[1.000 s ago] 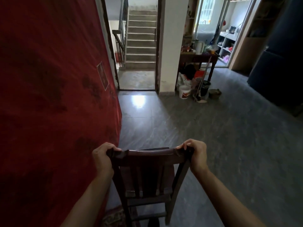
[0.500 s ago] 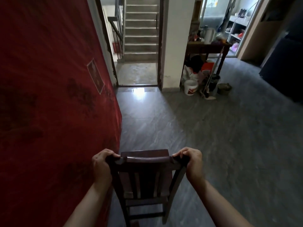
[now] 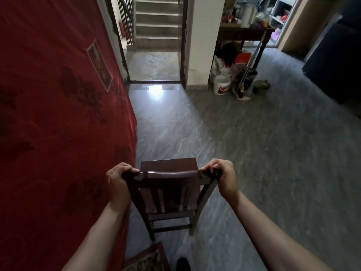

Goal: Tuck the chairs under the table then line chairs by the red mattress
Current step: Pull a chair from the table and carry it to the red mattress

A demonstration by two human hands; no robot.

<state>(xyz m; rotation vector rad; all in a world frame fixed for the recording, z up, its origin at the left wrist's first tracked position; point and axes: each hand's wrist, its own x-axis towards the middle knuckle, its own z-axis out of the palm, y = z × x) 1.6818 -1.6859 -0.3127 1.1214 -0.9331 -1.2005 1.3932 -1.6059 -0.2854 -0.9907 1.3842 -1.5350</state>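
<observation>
A dark wooden chair (image 3: 170, 174) stands in front of me on the grey floor, its back towards me. My left hand (image 3: 118, 178) grips the left end of its top rail and my right hand (image 3: 224, 178) grips the right end. The red mattress (image 3: 58, 114) stands upright along the left, right beside the chair's left side. The chair's front legs are hidden by its seat.
Ahead is a doorway to a staircase (image 3: 158, 26). A wooden side table (image 3: 244, 32) with a white bucket (image 3: 221, 85), bags and a mop beneath stands at the back right. A dark cabinet (image 3: 336, 61) fills the far right. A patterned seat (image 3: 148, 259) shows at the bottom edge.
The chair has moved forward and lower along the mattress, its seat now showing above the top rail. Both hands keep their grip on the rail.
</observation>
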